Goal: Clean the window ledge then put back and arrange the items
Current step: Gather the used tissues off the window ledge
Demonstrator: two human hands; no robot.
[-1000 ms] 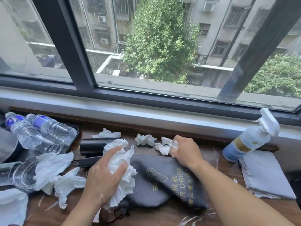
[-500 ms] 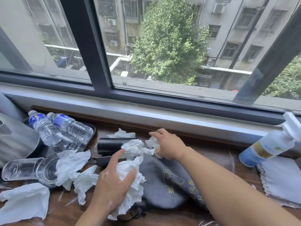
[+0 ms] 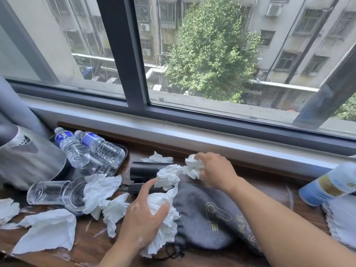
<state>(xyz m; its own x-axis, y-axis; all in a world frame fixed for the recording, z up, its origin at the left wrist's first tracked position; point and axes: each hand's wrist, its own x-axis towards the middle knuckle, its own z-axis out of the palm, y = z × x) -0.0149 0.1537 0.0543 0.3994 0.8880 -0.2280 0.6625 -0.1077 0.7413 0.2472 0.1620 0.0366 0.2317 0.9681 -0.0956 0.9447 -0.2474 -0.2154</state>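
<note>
Low in the middle of the frame the left hand (image 3: 142,218) curls round a big tissue wad (image 3: 165,218), which lies against the grey pouch (image 3: 202,218). Just above and to the right, the right hand (image 3: 216,170) pinches a smaller crumpled tissue (image 3: 193,166) at its fingertips, near the back of the wooden ledge (image 3: 269,189). A black dryer (image 3: 143,171) lies left of that tissue. Loose tissues (image 3: 46,232) sprawl at lower left, water bottles (image 3: 102,146) lie at centre left, and a spray bottle (image 3: 327,187) stands at the right edge

Crumpled white tissues (image 3: 102,189) all over brown wooden ledge (image 3: 274,181)
</note>
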